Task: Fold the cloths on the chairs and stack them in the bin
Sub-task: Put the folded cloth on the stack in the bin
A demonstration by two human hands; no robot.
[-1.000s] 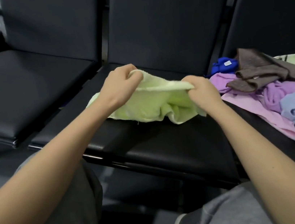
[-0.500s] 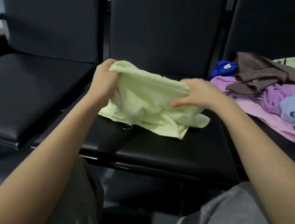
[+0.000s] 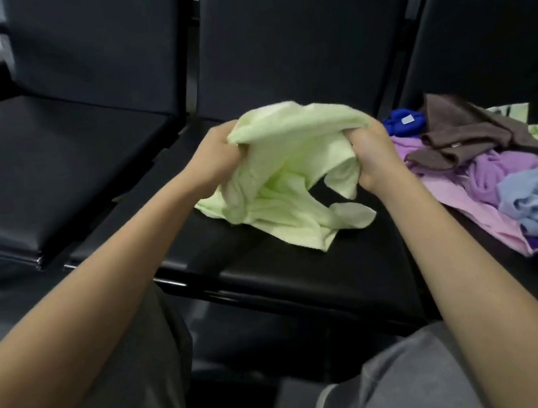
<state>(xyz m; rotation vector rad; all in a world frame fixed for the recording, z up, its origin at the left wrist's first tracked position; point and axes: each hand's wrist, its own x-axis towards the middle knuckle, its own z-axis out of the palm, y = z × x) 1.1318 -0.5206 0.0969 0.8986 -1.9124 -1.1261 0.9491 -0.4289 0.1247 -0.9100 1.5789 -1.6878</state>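
Two grips work one pale green cloth (image 3: 292,180) above the middle chair seat (image 3: 270,272). The left grip (image 3: 217,162) is at nine o'clock of the cloth and the right grip (image 3: 371,155) at three o'clock. Each has its fingers curled round a bunch of the upper edge, so that edge arches between them while the lower part sags and trails on the seat toward six o'clock. Held so, I judge, the cloth can be shaken out and its corners found before any fold; it is crumpled, not yet squared. The seat below offers a place to lay it flat.

At three o'clock of the right grip, the pile of unfolded cloths (image 3: 499,178) lies on the next seat. A brown cloth (image 3: 468,134) is on top and a blue cloth (image 3: 401,123) sits at its ten o'clock edge. No bin is in view.

Half a second ago the right grip lay on the cloth with fingers nearly straight, and the left held one end high. Now both clutch it at about equal height, and more of it is off the seat.
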